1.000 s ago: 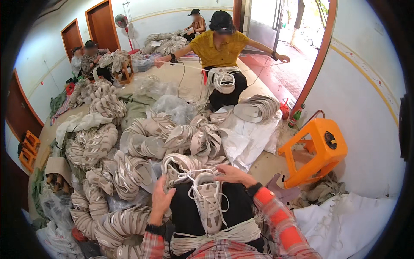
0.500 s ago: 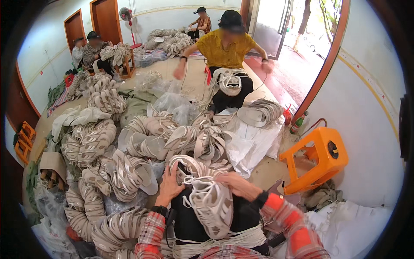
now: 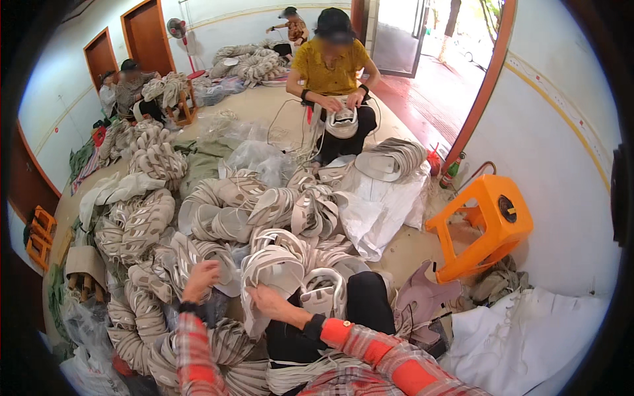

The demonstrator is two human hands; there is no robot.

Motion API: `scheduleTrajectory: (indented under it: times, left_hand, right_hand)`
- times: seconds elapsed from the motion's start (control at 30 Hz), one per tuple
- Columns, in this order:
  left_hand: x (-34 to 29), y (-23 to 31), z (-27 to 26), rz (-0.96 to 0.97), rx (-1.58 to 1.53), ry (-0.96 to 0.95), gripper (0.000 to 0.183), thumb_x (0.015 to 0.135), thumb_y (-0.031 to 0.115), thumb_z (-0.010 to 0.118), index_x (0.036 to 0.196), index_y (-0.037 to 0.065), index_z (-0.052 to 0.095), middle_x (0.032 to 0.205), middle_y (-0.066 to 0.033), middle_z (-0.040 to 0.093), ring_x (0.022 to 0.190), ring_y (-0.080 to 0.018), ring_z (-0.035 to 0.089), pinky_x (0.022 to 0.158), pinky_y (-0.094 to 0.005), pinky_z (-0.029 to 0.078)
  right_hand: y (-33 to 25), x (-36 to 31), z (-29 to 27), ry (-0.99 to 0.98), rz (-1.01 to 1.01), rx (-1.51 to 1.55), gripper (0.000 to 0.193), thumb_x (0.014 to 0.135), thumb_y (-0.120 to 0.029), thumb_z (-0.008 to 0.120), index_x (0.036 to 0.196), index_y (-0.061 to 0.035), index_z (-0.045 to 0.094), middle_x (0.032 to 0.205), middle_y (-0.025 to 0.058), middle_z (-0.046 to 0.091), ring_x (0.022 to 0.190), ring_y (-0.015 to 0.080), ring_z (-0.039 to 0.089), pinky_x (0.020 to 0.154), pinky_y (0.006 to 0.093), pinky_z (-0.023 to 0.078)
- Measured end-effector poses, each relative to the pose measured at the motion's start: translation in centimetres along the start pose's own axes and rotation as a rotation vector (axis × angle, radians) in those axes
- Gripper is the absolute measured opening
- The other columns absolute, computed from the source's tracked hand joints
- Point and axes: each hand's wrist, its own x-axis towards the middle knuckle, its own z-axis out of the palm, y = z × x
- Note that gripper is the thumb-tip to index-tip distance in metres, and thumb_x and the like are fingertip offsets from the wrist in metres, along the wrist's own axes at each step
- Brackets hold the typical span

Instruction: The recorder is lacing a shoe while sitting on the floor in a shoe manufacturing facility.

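My right hand (image 3: 272, 302) is closed on the edge of a pale beige shoe upper (image 3: 281, 261) at the front of the pile by my knees. Left of it, my left hand (image 3: 200, 280) hangs over other stacked uppers (image 3: 178, 261); its fingers look bent but are blurred, and I cannot make out anything in them. Another shoe upper (image 3: 323, 296), with a rounded white collar, rests by itself against my dark trouser leg. A bundle of white laces (image 3: 317, 369) lies across my lap.
Long stacks of uppers (image 3: 142, 221) cover the floor to the left and ahead. An orange stool (image 3: 485, 218) stands at right, near a green bottle (image 3: 452, 170) and white sacking (image 3: 528, 343). Facing me, a person in a yellow shirt (image 3: 330, 69) sits working an upper; others sit farther back.
Both hands have left the laced upper on my lap and moved left, the right one onto the piled uppers. The person opposite has brought both hands together at their upper.
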Motion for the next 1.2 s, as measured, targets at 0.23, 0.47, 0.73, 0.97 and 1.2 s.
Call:
scheduleTrajectory:
  times: [0.23,0.47,0.73,0.97,1.2]
  left_hand:
    - [-16.5,14.1,17.2,1.033,0.304,-0.107,0.016,0.083,0.004,0.054,0.098,-0.001,0.057,0.087,-0.0117,0.062,0.079,-0.0201,0.059,0.073,-0.0286,0.046]
    - [-10.1,3.6,23.6,0.741,0.64,0.244,0.019,0.087,0.013,0.047,0.091,-0.002,0.058,0.087,-0.0224,0.06,0.082,-0.0395,0.056,0.077,-0.0449,0.045]
    - [-6.8,3.5,27.2,0.401,0.769,0.103,0.04,0.089,0.034,0.042,0.099,-0.001,0.057,0.093,-0.0274,0.059,0.088,-0.0476,0.054,0.082,-0.0509,0.041]
    - [-4.0,0.5,25.3,-0.279,-0.456,-0.314,0.031,0.079,0.025,0.06,0.101,0.003,0.059,0.086,-0.0067,0.062,0.09,-0.0224,0.06,0.081,-0.033,0.047]
    - [-1.8,-2.2,21.1,-0.153,-0.656,-0.316,0.043,0.082,0.017,0.047,0.121,-0.003,0.05,0.113,-0.0136,0.058,0.102,-0.0243,0.057,0.091,-0.0352,0.045]
  right_hand:
    - [-4.0,-10.0,-7.8,-0.346,-0.328,-0.348,0.048,0.082,-0.031,0.06,0.11,0.007,0.052,0.124,0.0284,0.044,0.12,0.0389,0.04,0.102,0.0458,0.03]
    - [0.7,-12.8,-14.8,-0.262,0.108,-0.39,0.031,0.085,-0.023,0.054,0.108,-0.0013,0.054,0.095,0.0221,0.059,0.087,0.0378,0.057,0.077,0.039,0.046]
    - [10.4,-8.7,-17.1,0.143,0.414,-0.243,0.034,0.077,-0.019,0.055,0.102,0.0035,0.055,0.097,0.0265,0.059,0.093,0.0396,0.056,0.081,0.0417,0.043]
    - [10.2,-11.3,-15.7,0.169,0.286,-0.247,0.043,0.077,-0.016,0.055,0.116,0.0001,0.052,0.111,0.0211,0.056,0.1,0.032,0.054,0.086,0.0377,0.042]
    - [20.1,-14.3,-20.0,0.422,0.55,0.388,0.026,0.081,-0.021,0.058,0.098,-0.001,0.062,0.09,0.0108,0.064,0.083,0.0183,0.059,0.072,0.0336,0.046]
